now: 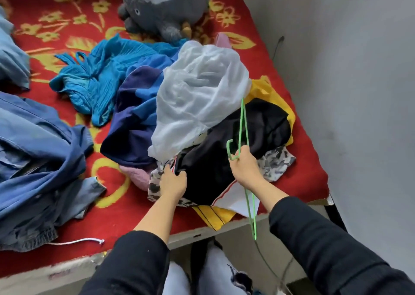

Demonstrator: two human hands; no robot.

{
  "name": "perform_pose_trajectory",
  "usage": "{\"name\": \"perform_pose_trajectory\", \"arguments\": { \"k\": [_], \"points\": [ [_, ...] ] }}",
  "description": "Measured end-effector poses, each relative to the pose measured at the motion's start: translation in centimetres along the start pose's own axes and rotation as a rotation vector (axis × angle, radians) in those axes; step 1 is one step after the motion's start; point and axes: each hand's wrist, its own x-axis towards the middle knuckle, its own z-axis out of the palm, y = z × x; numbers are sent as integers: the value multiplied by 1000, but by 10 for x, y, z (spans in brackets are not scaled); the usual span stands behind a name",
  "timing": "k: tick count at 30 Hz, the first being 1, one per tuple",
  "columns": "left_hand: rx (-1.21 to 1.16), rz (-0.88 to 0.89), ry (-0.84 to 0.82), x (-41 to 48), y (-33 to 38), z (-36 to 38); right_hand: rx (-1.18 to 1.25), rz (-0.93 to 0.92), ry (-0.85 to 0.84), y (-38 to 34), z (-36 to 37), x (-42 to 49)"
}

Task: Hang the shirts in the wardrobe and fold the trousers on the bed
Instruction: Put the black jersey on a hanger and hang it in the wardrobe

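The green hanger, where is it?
The green hanger is right of centre in the head view, gripped by the right hand over the black garment.

**Black sleeves (325,249), pale trousers (213,270)**
Sleeves end short of the left hand (173,182) and right hand (243,166); a dark print (241,278) marks the right knee.
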Motion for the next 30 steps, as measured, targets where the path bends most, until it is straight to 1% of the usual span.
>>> {"name": "perform_pose_trajectory", "arguments": {
  "k": [2, 4, 5, 7, 9, 11, 13, 15, 16, 17, 19, 20, 21, 25, 28, 29, 30],
  "points": [
    [-62, -41, 6, -7, 11, -1, -19, 16, -65, 7, 6, 15],
    [-130, 15, -29, -14, 20, -2, 34, 47, -129, 16, 15, 29],
    [-191, 70, -97, -22, 26, -4, 68, 69, -143, 19, 19, 33],
    [-286, 190, -345, -37, 33, -5, 123, 111, -148, 19, 26, 37],
    [-262, 256, -577, -53, 40, -2, 142, 163, -185, 14, 30, 39],
    [-137, 308, -692, -66, 47, 0, 158, 221, -205, 10, 32, 39],
    [-89, 317, -762, -69, 51, 1, 237, 257, -132, 6, 26, 38],
    [-99, 248, -845, -70, 57, -4, 362, 254, -30, 2, 11, 36],
    [-92, 211, -843, -70, 61, -7, 420, 247, 0, 0, 0, 34],
    [-57, 202, -774, -67, 63, -8, 475, 243, 11, -4, -13, 32],
    [60, 247, -509, -61, 70, -13, 560, 235, 4, -11, -37, 25],
    [96, 299, -393, -61, 75, -14, 581, 218, -2, -15, -49, 21],
    [112, 374, -341, -64, 82, -17, 586, 194, -10, -20, -59, 17],
    [119, 708, -321, -85, 126, -21, 557, 29, -26, -56, -103, -2],
    [9, 944, -234, -106, 166, -39, 566, -66, -53, -95, -142, -22],
    [-37, 997, -261, -115, 182, -53, 590, -95, -77, -110, -157, -29],
    [-65, 1008, -304, -124, 199, -70, 612, -122, -119, -124, -173, -37]
  ]
}}
